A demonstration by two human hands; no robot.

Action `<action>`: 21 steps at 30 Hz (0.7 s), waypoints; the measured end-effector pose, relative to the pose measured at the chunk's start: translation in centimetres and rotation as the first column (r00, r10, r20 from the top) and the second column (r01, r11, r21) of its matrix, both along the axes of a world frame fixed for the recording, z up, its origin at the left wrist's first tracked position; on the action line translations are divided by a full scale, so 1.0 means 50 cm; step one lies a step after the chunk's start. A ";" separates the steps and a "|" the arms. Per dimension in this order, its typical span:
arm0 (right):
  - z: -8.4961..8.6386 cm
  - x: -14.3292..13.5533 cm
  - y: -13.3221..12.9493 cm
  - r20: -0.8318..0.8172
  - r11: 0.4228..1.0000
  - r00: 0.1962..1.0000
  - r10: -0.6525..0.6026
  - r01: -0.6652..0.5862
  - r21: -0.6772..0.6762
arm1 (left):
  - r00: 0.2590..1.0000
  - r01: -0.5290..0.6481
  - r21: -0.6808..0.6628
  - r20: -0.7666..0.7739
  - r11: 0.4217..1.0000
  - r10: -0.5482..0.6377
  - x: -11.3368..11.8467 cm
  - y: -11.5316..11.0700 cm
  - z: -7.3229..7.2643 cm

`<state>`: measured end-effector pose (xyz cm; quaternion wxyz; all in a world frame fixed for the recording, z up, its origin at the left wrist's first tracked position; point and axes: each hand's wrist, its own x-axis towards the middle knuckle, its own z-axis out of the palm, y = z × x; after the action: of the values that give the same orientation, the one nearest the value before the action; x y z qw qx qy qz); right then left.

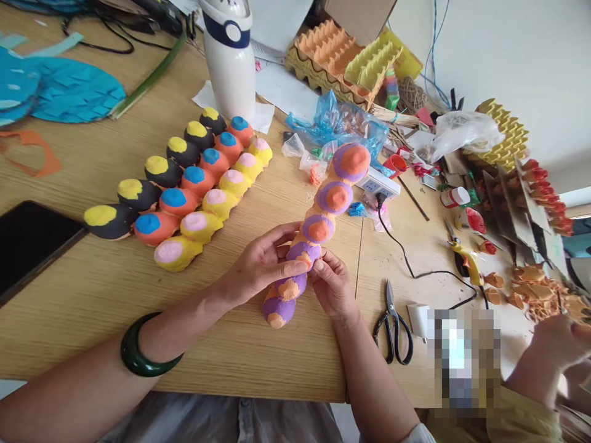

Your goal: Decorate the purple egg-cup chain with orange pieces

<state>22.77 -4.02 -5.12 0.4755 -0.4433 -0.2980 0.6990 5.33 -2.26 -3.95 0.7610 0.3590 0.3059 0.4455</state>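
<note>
A bumpy strip of rounded cups (319, 228), purple with orange spots, is held tilted over the wooden table (221, 363). My left hand (265, 261) is closed round its left side, with the thumb across a lower purple cup. My right hand (333, 284) pinches the same strip from the right, thumb on its edge. Left of the hands lie three similar strips side by side: a black one with yellow spots (160, 170), an orange-red one with blue spots (196, 178) and a yellow one with pink spots (217, 203).
Black scissors (392, 326) and a white adapter (418, 320) lie right of my right hand. A power strip (378, 183) with a cable stands beyond. A white bottle (231, 67), egg trays (330, 58) and a phone (34, 246) lie around. Another person's hand (554, 344) is at lower right.
</note>
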 end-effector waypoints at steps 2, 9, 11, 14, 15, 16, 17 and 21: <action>0.000 0.000 0.000 0.013 1.000 1.000 0.004 -0.003 -0.001 | 1.000 -0.004 -0.002 -0.012 1.000 0.004 0.001 0.000 0.001; 0.000 -0.001 -0.001 0.045 1.000 0.999 0.001 -0.002 0.016 | 1.000 0.003 0.001 0.010 1.000 -0.003 -0.003 0.002 -0.007; 0.001 0.000 -0.002 0.051 1.000 0.999 -0.001 -0.001 0.030 | 0.999 0.033 0.002 0.028 0.999 -0.033 -0.005 0.002 -0.004; 0.003 0.000 -0.006 0.057 0.999 0.998 -0.010 0.007 0.054 | 0.995 0.081 0.008 0.052 0.997 -0.082 -0.007 0.000 0.006; 0.003 0.000 -0.007 0.061 0.998 0.998 -0.011 0.008 0.060 | 0.995 0.083 -0.003 0.058 0.997 -0.082 -0.007 0.000 0.011; 0.003 -0.001 -0.008 0.067 0.998 0.998 -0.010 0.005 0.066 | 0.995 0.078 -0.025 0.061 0.997 -0.076 -0.007 -0.001 0.015; 0.003 -0.002 -0.009 0.074 0.998 0.997 -0.004 -0.001 0.069 | 0.996 0.067 -0.056 0.061 0.996 -0.064 -0.006 -0.001 0.019; 0.000 -0.005 -0.011 0.100 0.996 0.994 0.044 -0.051 0.073 | 0.999 0.037 -0.156 0.028 0.987 -0.033 -0.001 -0.002 0.024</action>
<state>22.54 -4.58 -5.12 0.4600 -0.4517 -0.3578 0.6756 5.30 -2.38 -2.75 0.7984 0.2979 0.3240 0.4110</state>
